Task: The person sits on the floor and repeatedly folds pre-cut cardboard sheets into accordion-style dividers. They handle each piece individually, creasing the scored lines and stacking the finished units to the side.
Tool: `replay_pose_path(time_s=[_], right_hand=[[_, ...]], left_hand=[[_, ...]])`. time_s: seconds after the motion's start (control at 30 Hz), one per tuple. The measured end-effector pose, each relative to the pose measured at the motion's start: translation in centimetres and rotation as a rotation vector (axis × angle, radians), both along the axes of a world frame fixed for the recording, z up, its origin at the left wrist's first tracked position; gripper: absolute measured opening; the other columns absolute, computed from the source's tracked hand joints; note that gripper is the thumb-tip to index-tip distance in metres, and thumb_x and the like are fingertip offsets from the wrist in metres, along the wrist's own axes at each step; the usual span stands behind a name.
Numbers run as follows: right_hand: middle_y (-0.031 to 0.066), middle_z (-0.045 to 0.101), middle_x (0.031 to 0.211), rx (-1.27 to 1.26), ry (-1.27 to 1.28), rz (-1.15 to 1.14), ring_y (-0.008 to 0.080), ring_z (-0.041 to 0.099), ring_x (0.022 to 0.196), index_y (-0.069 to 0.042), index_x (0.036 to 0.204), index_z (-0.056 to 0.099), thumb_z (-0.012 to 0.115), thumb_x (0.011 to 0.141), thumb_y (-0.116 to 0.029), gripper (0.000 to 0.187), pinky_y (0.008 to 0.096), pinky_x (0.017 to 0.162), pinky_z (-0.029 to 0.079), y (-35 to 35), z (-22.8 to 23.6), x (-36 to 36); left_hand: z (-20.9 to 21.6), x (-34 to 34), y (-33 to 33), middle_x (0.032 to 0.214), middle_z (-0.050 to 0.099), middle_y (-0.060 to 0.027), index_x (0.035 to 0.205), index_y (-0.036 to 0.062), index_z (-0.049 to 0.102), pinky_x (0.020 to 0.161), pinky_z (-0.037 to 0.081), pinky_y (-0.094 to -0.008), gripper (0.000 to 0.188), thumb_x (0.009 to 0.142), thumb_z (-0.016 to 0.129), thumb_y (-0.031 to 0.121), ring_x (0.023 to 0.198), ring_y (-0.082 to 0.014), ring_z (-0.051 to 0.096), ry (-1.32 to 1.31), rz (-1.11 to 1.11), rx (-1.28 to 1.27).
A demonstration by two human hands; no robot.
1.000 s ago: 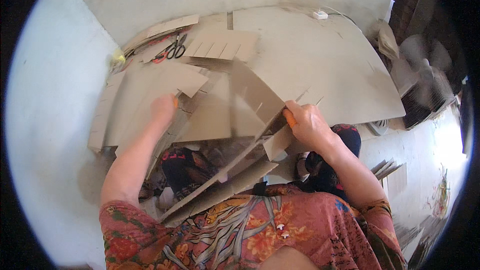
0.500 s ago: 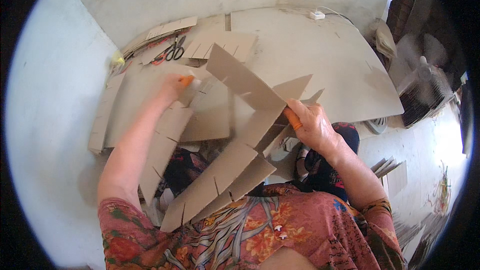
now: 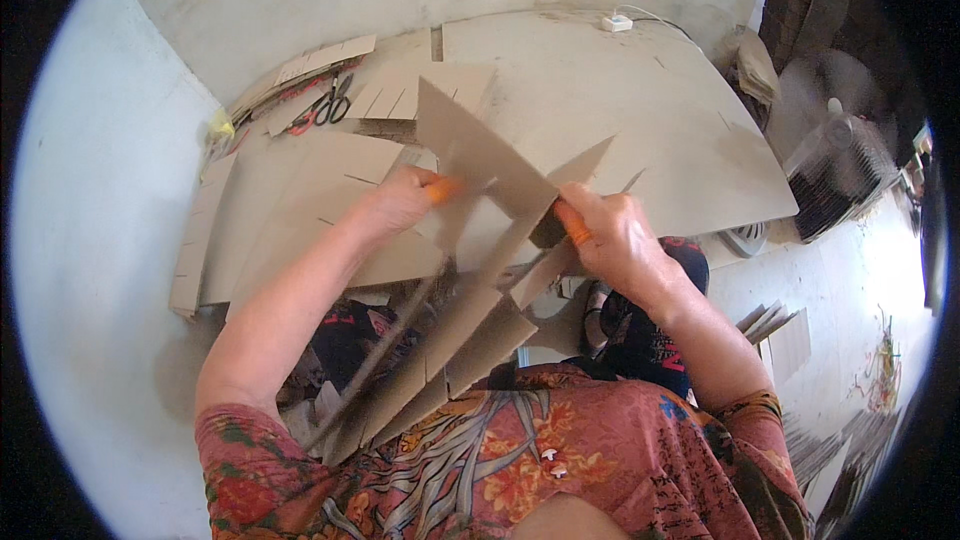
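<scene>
One slotted cardboard partition (image 3: pixel 500 172) is held over the front edge of the table (image 3: pixel 685 155), pinched by the right hand (image 3: pixel 607 230). One blurred cardboard strip (image 3: pixel 392 337) is pinched by the left hand (image 3: pixel 405 200), just beside it. Toward the table's right edge, open room is seen; near the back-left corner, one pair of black-handled scissors (image 3: pixel 333 101).

Below the right hand (image 3: pixel 612 235), we find red lettering (image 3: pixel 674 354) on a dark trouser leg (image 3: pixel 640 340) and, lower, black script-like marks (image 3: pixel 672 495) on the shirt (image 3: pixel 590 420) (neither clearly readable).
</scene>
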State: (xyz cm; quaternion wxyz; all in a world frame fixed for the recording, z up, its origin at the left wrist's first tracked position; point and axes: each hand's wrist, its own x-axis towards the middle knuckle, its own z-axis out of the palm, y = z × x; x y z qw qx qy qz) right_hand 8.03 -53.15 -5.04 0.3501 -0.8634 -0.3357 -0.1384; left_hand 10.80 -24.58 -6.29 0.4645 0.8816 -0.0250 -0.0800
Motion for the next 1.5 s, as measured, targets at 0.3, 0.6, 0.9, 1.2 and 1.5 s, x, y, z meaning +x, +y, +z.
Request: replay_pose_path(time_s=[0.3,0.6,0.9,1.2,1.5], right_hand=[[0.028,0.06,0.074,-0.142,0.096,-0.089,0.0482,0.059,0.076,-0.003,0.097,0.058,0.054,0.093,-0.017,0.016,0.0523,0.064,0.047,-0.5,-0.7,2.0],[0.0265,0.059,0.072,-0.107,0.083,0.019,0.046,0.058,0.07,-0.002,0.097,0.058,0.057,0.091,-0.014,0.013,0.0498,0.059,0.046,-1.4,-2.8,2.3],[0.021,0.06,0.067,0.014,-0.125,0.1,0.0406,0.06,0.062,-0.004,0.095,0.056,0.06,0.088,-0.01,0.011,0.0472,0.053,0.047,-1.0,-1.4,1.7],[0.0249,0.06,0.073,0.039,-0.042,0.033,0.0441,0.06,0.069,-0.003,0.101,0.059,0.057,0.09,-0.007,0.012,0.0457,0.057,0.048,-2.0,-1.0,0.7],[0.0271,0.058,0.068,0.006,0.079,-0.005,0.047,0.058,0.069,-0.002,0.089,0.056,0.056,0.088,-0.011,0.009,0.0517,0.058,0.046,-2.4,0.0,1.7]], left_hand=[[-2.9,2.1,6.0,0.095,0.066,-0.0162,0.107,-0.0033,0.062,0.075,0.051,-0.036,0.052,0.087,0.062,0.045,0.083,-0.0251,0.066,-0.206,0.14,0.466],[-6.1,0.2,13.7,0.081,0.066,-0.0196,0.096,0.0047,0.065,0.071,0.049,-0.05,0.026,0.088,0.06,0.029,0.08,-0.0372,0.065,-0.23,0.325,0.965],[0.7,1.7,5.6,0.066,0.063,-0.0059,0.091,0.0005,0.067,0.048,0.044,-0.0294,0.023,0.093,0.059,0.022,0.055,-0.0133,0.055,0.066,0.263,0.17],[1.2,0.0,2.6,0.078,0.061,-0.0061,0.1,-0.0031,0.066,0.045,0.045,-0.0256,0.03,0.092,0.061,0.025,0.057,-0.0111,0.055,0.099,0.23,0.065],[1.9,1.3,0.3,0.068,0.056,0.0001,0.086,0.0007,0.066,0.047,0.046,-0.0258,0.027,0.092,0.06,0.026,0.052,-0.0079,0.051,-0.087,0.012,0.257]])
